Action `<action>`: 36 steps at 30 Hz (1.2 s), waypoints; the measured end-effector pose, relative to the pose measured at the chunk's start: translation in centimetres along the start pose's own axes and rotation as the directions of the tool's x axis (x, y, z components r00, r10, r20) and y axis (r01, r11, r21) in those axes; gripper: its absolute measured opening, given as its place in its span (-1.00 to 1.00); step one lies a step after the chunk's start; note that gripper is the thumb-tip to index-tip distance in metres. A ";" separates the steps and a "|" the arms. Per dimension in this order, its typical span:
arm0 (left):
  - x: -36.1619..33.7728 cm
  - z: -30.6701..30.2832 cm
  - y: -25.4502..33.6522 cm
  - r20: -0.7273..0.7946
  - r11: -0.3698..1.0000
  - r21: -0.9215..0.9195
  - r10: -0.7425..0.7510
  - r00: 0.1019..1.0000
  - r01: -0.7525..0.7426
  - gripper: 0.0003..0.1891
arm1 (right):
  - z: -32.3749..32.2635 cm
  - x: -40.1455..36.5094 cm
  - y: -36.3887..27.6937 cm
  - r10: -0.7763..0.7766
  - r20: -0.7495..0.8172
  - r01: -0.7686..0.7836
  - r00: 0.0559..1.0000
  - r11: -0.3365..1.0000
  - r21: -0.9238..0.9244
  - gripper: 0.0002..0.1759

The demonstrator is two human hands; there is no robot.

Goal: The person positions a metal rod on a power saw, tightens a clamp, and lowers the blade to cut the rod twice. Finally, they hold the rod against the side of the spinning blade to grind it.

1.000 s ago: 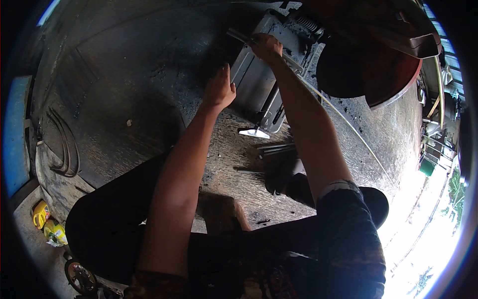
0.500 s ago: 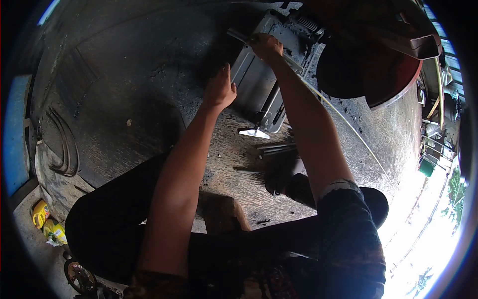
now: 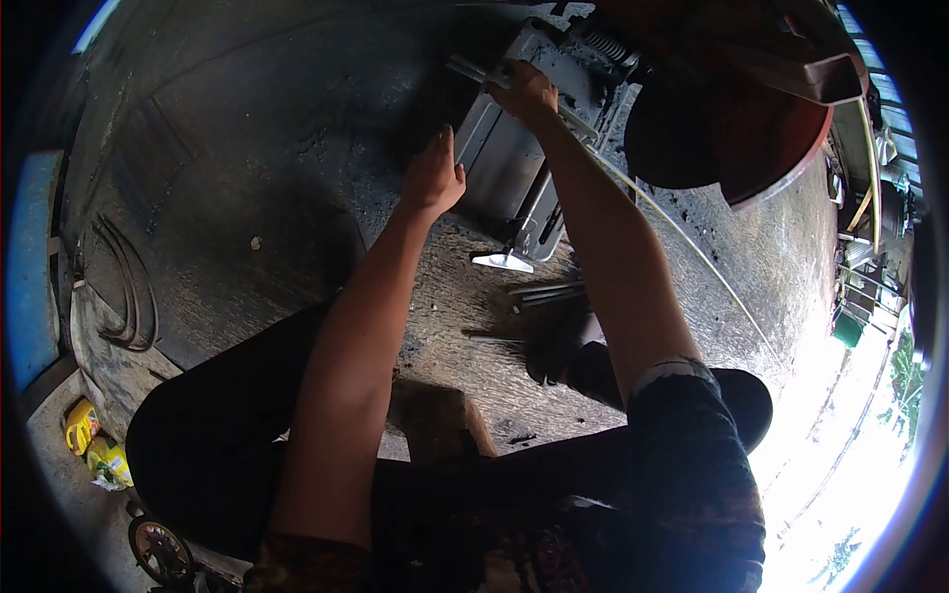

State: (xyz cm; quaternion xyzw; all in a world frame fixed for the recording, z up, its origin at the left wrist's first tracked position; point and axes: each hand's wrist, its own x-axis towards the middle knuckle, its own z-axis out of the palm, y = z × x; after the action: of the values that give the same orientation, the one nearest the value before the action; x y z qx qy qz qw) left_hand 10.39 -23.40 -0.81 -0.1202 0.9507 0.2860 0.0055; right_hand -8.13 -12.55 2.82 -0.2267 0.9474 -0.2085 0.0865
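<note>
My right hand (image 3: pixel 524 91) is closed around a grey metal bar (image 3: pixel 467 69) over the far part of a chop saw's metal base (image 3: pixel 502 168). One end of the bar sticks out to the left of the fingers; my palm and fingers hide the middle. Left of the base hovers my left hand (image 3: pixel 433 180), its fingers stretched out and nothing in it. The saw's red blade guard (image 3: pixel 776 148) stands to the right of my right hand. Along the base's near side runs a clamp screw (image 3: pixel 534 203) with a bright metal T-handle (image 3: pixel 502 262).
Several short metal rods (image 3: pixel 549 294) lie on the worn floor in front of the saw. A long thin rod (image 3: pixel 692 242) slants away to the right. Curved metal strips (image 3: pixel 129 287) rest at the left, with yellow containers (image 3: pixel 82 427) and a small wheel (image 3: pixel 160 550) nearer me.
The bar's left end has shifted slightly in my right hand, and that hand has turned a little. My left hand stays nearly still, fingers extended.
</note>
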 end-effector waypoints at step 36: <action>-1.8 5.3 21.6 0.402 0.781 0.222 0.471 0.785 -0.583 -0.31 | -0.9 -19.4 23.2 0.711 0.473 0.169 0.520 -0.629 0.759 -0.61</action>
State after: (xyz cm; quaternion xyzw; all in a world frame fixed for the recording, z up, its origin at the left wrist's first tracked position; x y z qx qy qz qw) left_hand 6.83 -2.67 6.61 0.2061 0.9651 0.1258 0.1010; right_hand -0.39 15.64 -5.08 0.4365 0.2634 -0.8595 0.0374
